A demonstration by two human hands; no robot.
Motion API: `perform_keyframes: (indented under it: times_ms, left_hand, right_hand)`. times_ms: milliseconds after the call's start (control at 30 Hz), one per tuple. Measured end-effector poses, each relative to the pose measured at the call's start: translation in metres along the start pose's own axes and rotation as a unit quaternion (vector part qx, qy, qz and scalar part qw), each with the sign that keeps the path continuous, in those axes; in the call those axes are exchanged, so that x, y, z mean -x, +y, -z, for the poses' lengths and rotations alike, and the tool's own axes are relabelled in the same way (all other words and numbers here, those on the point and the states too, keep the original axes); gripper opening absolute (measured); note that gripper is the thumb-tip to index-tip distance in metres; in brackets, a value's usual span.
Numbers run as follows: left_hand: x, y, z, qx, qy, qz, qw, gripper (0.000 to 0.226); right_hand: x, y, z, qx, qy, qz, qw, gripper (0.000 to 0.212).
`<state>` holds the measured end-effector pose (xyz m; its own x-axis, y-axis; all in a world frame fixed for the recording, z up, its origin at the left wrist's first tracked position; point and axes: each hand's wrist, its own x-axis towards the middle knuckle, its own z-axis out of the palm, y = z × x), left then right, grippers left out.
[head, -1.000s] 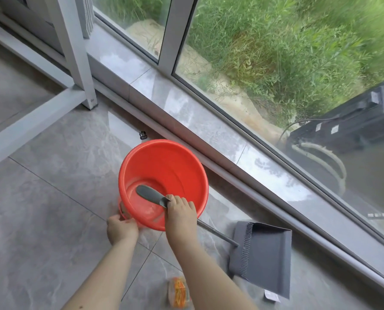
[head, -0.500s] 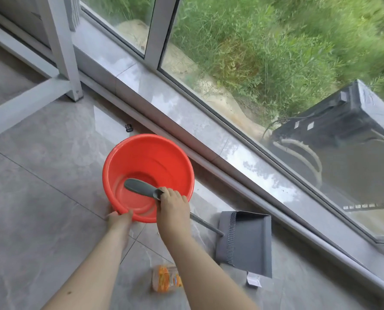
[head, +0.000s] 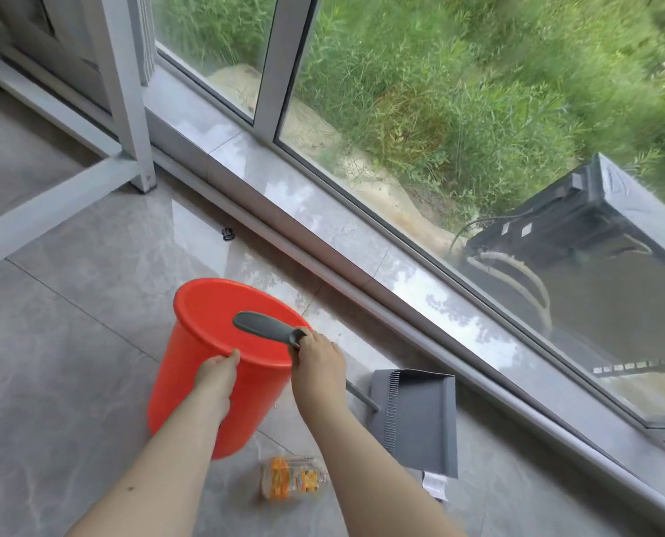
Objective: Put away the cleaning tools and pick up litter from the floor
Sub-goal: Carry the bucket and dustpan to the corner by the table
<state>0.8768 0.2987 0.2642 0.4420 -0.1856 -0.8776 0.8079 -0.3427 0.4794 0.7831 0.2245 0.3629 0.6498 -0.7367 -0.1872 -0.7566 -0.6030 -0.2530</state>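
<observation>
An orange-red bucket (head: 191,385) hangs above the tiled floor, tilted away from me. My left hand (head: 218,375) grips its near rim. My right hand (head: 317,362) grips the long grey handle (head: 263,329) of a grey dustpan (head: 420,420), and the handle's end sticks out over the bucket's mouth. The dustpan's pan sits on the floor to the right of the bucket. An orange-printed clear plastic wrapper (head: 292,478) lies on the floor between my forearms. A small white paper scrap (head: 435,488) lies at the dustpan's near edge.
A grey stone sill (head: 323,211) and a large glass window run diagonally across the far side. A white metal frame leg (head: 129,91) stands at the left. A small black clip (head: 228,233) lies on the floor by the sill.
My left hand has lifted the bucket off the floor and tipped it, so its side now shows. My right hand and the dustpan handle rose with it.
</observation>
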Motion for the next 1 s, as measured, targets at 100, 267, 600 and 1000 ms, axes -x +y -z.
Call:
perform_keyframes:
  times_ms: [100,267,600,1000]
  left_hand:
    - [0.025,-0.001,0.016,0.009,0.009,0.004,1.0,0.021]
    - [0.075,0.001,0.061,0.045,0.065,0.003,0.997,0.051]
    - [0.172,0.035,0.179,0.204,0.102,-0.038,0.973,0.065]
    - [0.223,-0.003,0.416,0.299,0.194,-0.041,0.933,0.057]
  right_hand:
    - [0.013,-0.01,0.018,-0.018,0.001,0.019,1.0,0.018]
    - [0.038,-0.045,0.049,-0.051,0.028,0.051,0.997,0.019]
    - [0.103,-0.194,0.105,-0.09,0.036,0.227,0.969,0.022]
    - [0.224,-0.401,0.058,-0.093,-0.132,0.36,0.919,0.022]
